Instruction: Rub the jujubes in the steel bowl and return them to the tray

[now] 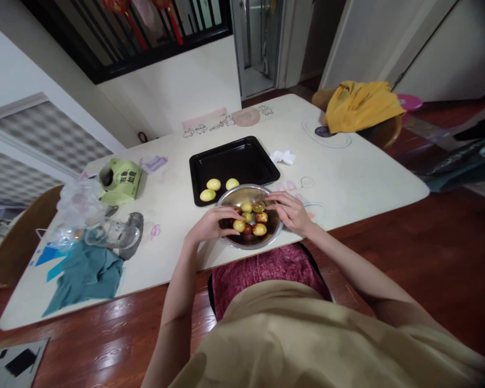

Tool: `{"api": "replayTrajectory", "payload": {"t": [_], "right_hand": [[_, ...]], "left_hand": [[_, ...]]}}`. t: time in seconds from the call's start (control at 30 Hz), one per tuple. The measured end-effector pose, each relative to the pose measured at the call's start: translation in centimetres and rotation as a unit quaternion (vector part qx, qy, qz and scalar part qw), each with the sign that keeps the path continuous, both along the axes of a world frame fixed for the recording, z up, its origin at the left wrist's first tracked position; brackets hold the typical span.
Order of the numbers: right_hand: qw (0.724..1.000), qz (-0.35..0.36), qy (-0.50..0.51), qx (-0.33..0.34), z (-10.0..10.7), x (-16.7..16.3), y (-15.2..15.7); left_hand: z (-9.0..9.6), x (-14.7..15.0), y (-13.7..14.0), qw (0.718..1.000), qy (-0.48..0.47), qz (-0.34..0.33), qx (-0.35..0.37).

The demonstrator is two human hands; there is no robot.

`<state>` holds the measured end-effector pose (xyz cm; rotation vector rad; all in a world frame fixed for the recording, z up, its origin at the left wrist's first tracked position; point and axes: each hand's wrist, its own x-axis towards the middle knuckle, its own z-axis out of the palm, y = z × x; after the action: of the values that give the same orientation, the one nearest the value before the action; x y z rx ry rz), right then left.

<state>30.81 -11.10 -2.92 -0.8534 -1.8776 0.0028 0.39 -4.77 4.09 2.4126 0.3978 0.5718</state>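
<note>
The left hand (215, 221) pinches a glossy, roundish yellow-green fruit (238, 226), its pointing and long axis unclear; right hand (291, 212): grip I cannot tell.

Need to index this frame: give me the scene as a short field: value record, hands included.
surface: white table
bowl: round metal bowl at near edge, holding yellow-green and reddish-brown fruits
left_hand: left hand at bowl's left side, fingers reaching in by a yellow-green fruit; grip unclear
right_hand: right hand at right rim, fingertips by a fruit; grip unclear
tray: black tray behind bowl, three yellow-green pieces on it
left_side: green box, teal cloth
</note>
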Motion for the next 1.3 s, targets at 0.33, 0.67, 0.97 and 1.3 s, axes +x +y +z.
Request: {"api": "replayTrajectory", "payload": {"t": [0.33,0.67,0.97,1.3], "right_hand": [[1.0,-0.001,0.0,-0.002,0.0,0.0,0.0],[1.0,-0.011,-0.007,-0.007,0.1,0.0,0.0],[1.0,-0.006,0.005,-0.009,-0.2,0.0,0.1],[1.0,0.002,0.0,0.004,0.1,0.0,0.0]], "left_hand": [[0.3,0.4,0.1,0.999,0.016,-0.03,-0.022],[-0.1,0.5,0.1,1.0,-0.005,-0.02,-0.006],[-0.7,0.7,0.0,0.989,-0.047,0.125,0.061],[-1.1,0.4,0.4,0.981,0.006,0.143,0.128]]}}
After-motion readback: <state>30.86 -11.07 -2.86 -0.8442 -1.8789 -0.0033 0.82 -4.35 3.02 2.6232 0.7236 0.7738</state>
